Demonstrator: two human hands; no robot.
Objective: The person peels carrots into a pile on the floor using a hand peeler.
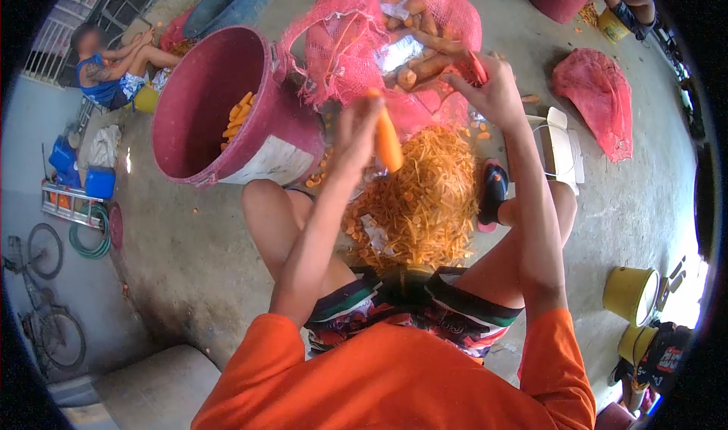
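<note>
My left hand (pixel 355 133) is closed around a peeled orange carrot (pixel 389 143), which hangs tilted above a heap of carrot peelings (pixel 432 195). In my right hand (pixel 498 95) is a red peeler (pixel 478 67); its blade is hard to make out. The two hands are apart, and the peeler does not touch the carrot. Beyond them lies an open pink mesh sack (pixel 334 51) with several unpeeled carrots (pixel 428 67) and crumpled paper inside. To the left, a large tilted red tub (pixel 208 89) contains several peeled carrots (pixel 238 119).
A white box-like object with a cable (pixel 561 149) stands right of my foot. Farther right lies another pink mesh sack (pixel 595 92). Yellow buckets (pixel 631 293) are at the lower right. Another person (pixel 114 70) sits at the upper left near a blue tub (pixel 227 4).
</note>
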